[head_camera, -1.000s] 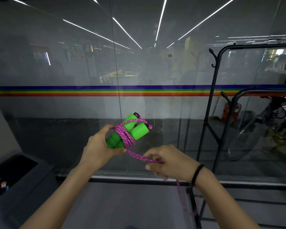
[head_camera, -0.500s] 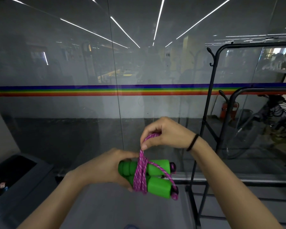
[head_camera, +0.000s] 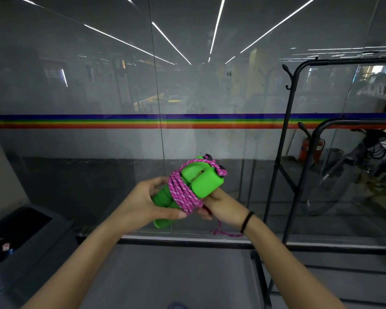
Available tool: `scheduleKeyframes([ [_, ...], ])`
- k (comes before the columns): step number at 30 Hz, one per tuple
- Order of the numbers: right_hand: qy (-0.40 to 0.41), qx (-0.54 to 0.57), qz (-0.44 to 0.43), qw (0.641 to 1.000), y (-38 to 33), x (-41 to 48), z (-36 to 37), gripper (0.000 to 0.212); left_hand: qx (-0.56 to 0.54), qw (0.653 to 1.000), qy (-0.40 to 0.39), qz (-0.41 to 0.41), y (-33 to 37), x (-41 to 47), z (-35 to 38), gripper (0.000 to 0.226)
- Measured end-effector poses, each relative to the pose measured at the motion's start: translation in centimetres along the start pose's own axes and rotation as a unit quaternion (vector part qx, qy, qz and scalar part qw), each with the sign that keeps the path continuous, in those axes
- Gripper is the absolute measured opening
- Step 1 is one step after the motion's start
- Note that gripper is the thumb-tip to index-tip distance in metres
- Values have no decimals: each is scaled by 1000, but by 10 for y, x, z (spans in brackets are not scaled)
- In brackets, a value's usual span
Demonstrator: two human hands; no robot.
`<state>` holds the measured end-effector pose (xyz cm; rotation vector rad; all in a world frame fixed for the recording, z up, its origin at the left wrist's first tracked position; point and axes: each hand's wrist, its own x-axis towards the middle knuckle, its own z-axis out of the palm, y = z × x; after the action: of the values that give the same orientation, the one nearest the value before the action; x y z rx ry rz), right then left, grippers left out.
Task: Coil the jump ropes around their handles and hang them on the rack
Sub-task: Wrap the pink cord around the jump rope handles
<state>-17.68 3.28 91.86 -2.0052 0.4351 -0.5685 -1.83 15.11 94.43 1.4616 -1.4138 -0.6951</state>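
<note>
Two bright green foam handles (head_camera: 206, 185) lie side by side, tilted up to the right, in front of me at chest height. A pink braided rope (head_camera: 182, 192) is wound around their middle in several turns. My left hand (head_camera: 146, 205) grips the lower ends of the handles. Under the bundle, my right hand (head_camera: 218, 205) pinches the loose rope end, a short tail (head_camera: 223, 233) of which dangles below my wrist. The black rack (head_camera: 288, 121) with its hooks stands to the right.
A glass wall (head_camera: 98, 97) with a rainbow stripe runs straight ahead. A grey bin (head_camera: 20, 237) sits at the lower left. Behind the glass at the right are a bicycle (head_camera: 352, 175) and a red extinguisher (head_camera: 304, 149). The rack's base bars (head_camera: 261, 277) cross the floor.
The bundle has been raised and tilted up to the right. My right hand went from above the handles to beneath them, adding more turns; only a short tail is left.
</note>
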Motion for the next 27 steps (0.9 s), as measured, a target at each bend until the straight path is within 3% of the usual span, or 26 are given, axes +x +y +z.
scheduleKeyframes([
  [4,-35,-65,14,997,-3,-7,-5,30,-11,997,75,-15,-3,6,-3,65],
  [7,-50,-114,20,992,-8,-12,-5,24,-12,993,114,-36,-5,10,-6,81],
  [11,-64,-197,32,978,-19,-18,-3,23,53,986,153,-48,-6,12,-1,81],
  [17,-19,-327,-8,945,-36,-28,-7,20,159,971,176,-26,-6,11,0,80],
  [24,37,-485,-27,873,-57,-35,-7,26,266,954,138,-18,-9,9,7,80],
  [27,26,-471,-76,879,-64,-32,-8,27,341,937,64,-40,-11,9,10,77],
])
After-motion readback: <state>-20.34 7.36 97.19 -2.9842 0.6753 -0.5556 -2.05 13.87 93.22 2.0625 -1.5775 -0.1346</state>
